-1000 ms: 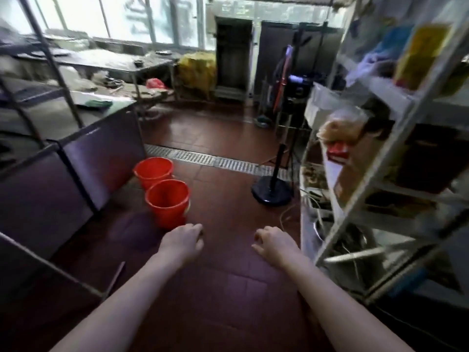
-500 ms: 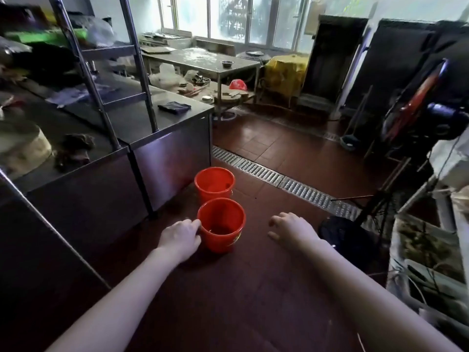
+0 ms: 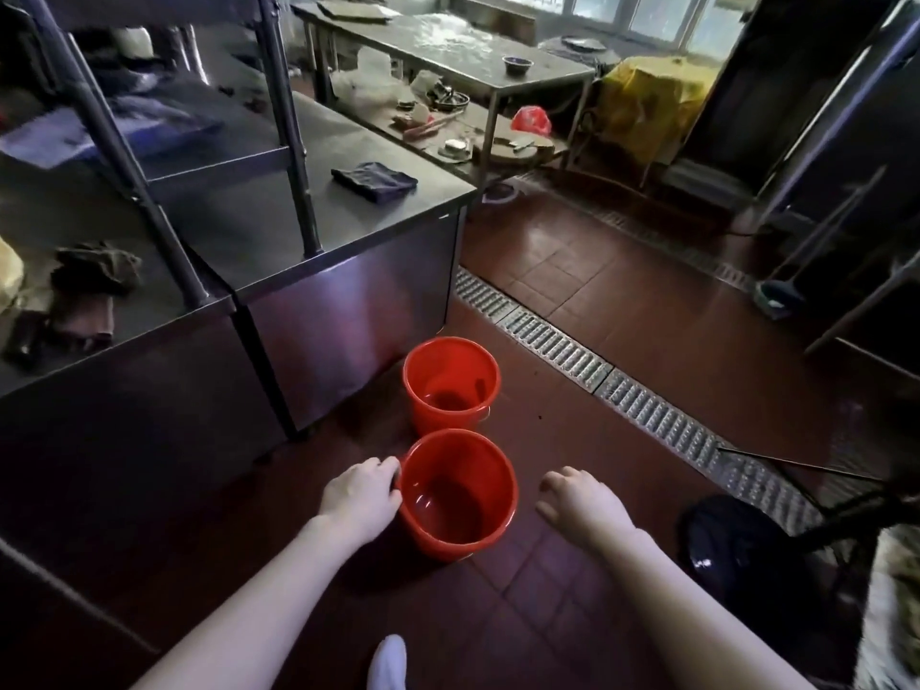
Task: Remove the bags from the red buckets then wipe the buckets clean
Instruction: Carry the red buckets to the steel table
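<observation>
Two red buckets stand on the tiled floor beside the steel counter [image 3: 348,251], touching or nearly so: the near bucket [image 3: 457,495] just ahead of the person and the far bucket [image 3: 451,381] behind it, close to the floor drain grate [image 3: 557,341]. The left hand [image 3: 361,495] is laid against the near bucket's left rim with fingers curled, though whether the rim is actually pinched cannot be told. The right hand [image 3: 580,503] is held loosely open just beside the bucket on the other side, touching nothing.

A glossy lining or a little liquid seems to be seen inside the near bucket; a clear bag cannot be told apart from the plastic. If a thin liner is present, it could be torn should it be pulled from one side only. If liquid is held, it could be spilled onto the tiles when the bucket is tipped by a one-sided grip. The far bucket could be knocked over if the near one is dragged. The dark blue cloth [image 3: 374,180] lies on the counter, well apart from both hands, so wiping would call for a reach.
</observation>
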A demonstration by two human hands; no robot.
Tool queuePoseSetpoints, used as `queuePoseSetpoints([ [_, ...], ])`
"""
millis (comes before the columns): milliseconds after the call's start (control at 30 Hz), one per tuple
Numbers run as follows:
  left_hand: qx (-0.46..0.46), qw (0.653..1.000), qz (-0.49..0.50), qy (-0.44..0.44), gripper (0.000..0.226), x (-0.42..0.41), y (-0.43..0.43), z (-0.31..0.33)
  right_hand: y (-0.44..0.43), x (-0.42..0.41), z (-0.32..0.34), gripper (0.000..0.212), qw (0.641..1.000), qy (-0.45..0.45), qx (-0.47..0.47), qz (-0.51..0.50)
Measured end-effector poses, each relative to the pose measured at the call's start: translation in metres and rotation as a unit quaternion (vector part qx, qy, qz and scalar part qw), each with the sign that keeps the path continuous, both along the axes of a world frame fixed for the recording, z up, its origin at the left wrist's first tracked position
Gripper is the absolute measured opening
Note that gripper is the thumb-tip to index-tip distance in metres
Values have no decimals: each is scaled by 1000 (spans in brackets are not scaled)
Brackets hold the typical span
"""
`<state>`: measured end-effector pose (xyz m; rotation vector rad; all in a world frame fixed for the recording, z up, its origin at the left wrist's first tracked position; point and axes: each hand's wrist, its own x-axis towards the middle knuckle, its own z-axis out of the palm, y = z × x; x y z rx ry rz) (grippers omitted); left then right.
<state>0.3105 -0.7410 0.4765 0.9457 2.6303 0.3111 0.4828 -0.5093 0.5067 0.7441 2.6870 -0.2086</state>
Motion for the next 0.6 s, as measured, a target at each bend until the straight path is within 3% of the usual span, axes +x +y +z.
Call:
queuePoseSetpoints([
  [367, 35, 980, 154, -120, 32, -103, 102, -65, 141, -137, -55, 41, 995, -88, -52, 8],
  [500, 31, 948, 266, -172, 39, -112, 130, -114, 188, -184, -100, 43, 987, -121, -94, 42],
  [600, 42, 902, 377, -206, 41, -107, 146, -160, 215, -213, -148, 46, 981, -132, -134, 49],
])
